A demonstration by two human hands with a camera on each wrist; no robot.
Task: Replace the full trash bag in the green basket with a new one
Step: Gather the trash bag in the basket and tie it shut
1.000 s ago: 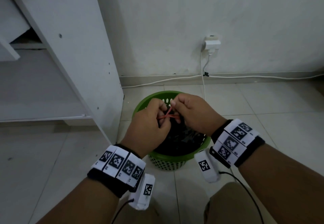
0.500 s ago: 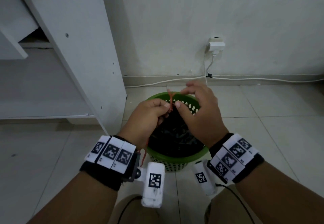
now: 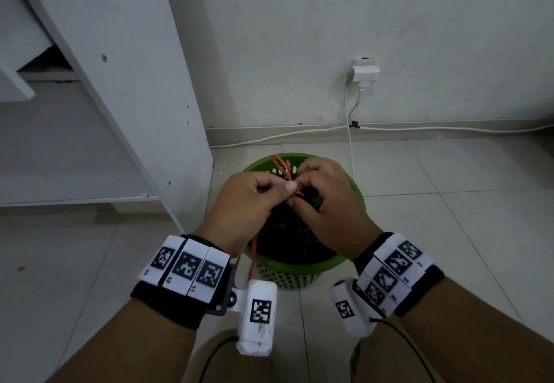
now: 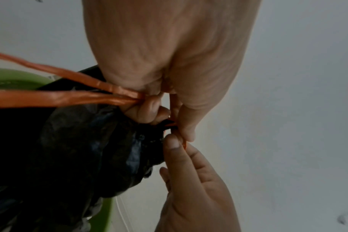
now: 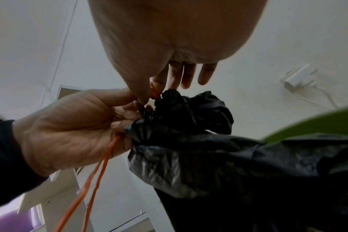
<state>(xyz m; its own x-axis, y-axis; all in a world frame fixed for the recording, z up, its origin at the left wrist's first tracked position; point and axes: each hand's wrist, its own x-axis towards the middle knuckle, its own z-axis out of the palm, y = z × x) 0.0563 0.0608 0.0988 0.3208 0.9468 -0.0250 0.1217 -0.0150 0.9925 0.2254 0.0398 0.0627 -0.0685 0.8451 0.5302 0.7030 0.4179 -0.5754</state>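
Seen from the head, the basket (image 3: 302, 265) stands on the floor (image 3: 449, 218) beside a white cabinet (image 3: 126, 83), with the black bag (image 3: 287, 232) inside it and both hands meeting over its gathered neck. The left hand (image 3: 242, 206) and right hand (image 3: 326, 203) hide most of the grip there; only a loop of orange string (image 3: 280, 164) pokes up between them, and two strands trail down past the left wrist.

The left wrist view shows those two strands (image 4: 60, 95) running into the curled left fingers, grip closed on them, while the right thumb and forefinger (image 4: 175, 147) pinch the string at the bunched neck.

The right wrist view adds the crumpled bag top (image 5: 191, 109) above the rim (image 5: 308, 122), and a plug (image 5: 298, 78) on the wall.
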